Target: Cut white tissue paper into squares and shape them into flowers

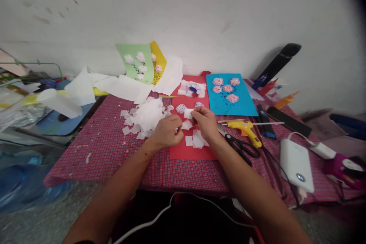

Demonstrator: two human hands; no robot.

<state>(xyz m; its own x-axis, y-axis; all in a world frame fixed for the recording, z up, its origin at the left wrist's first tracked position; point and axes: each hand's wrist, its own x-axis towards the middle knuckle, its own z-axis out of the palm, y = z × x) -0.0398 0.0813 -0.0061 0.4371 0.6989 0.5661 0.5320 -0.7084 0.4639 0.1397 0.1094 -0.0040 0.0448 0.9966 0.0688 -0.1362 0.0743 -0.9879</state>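
My right hand (204,120) pinches a small white paper square (188,113) above the red sheet (177,152). Just to its left, my left hand (168,130) is closed, fingertips together; what it holds, if anything, is too small to make out. A large heap of white paper squares (148,116) lies left of the hands. Below my right hand, a small stack of squares (198,139) rests on the red sheet. Two speckled paper puffs, one of them (181,108) further left, sit beyond the hands, near crumpled white paper with a dark blue stain (193,89).
On the right lie a yellow glue gun (246,129), black scissors (237,145) and a white power bank (296,166) with cables. A blue card with pink flowers (231,95) lies behind them. Green card (136,63) and white paper roll (58,103) are at left.
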